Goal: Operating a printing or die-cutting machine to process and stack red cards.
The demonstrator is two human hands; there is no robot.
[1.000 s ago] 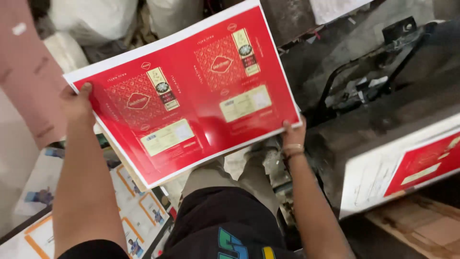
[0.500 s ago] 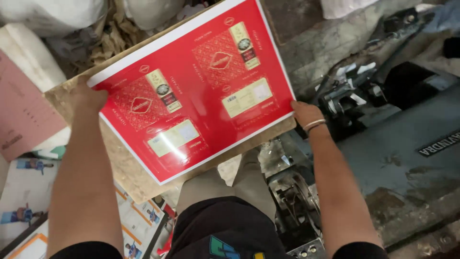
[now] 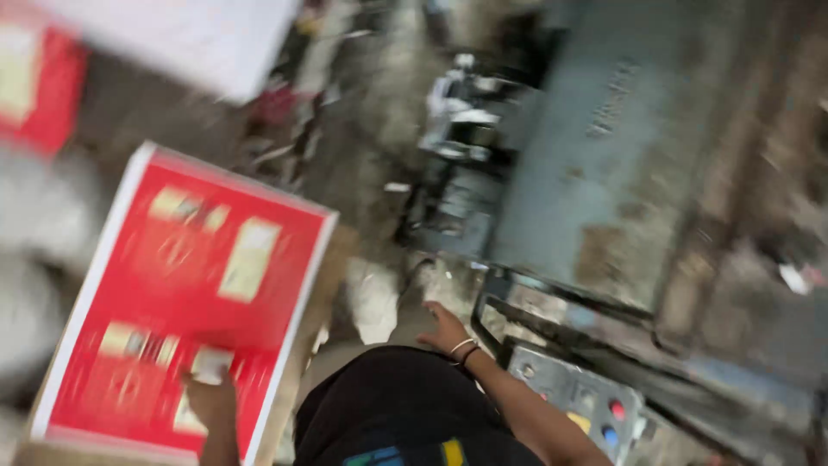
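Frame blurred. Left hand [image 3: 211, 399] alone holds red printed sheet [image 3: 185, 298] by its near edge, fingers gripping it, low at person's left. Right hand [image 3: 446, 330] hangs free, fingers loosely open, near grey machine [image 3: 595, 173]. Carrying step, I'd judge; steadying that sheet wants a second grip

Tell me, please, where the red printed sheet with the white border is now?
In the head view, the red printed sheet lies lower left, under the left hand.

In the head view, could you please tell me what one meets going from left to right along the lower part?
Red printed sheet → left hand → right hand → grey control panel with coloured buttons.
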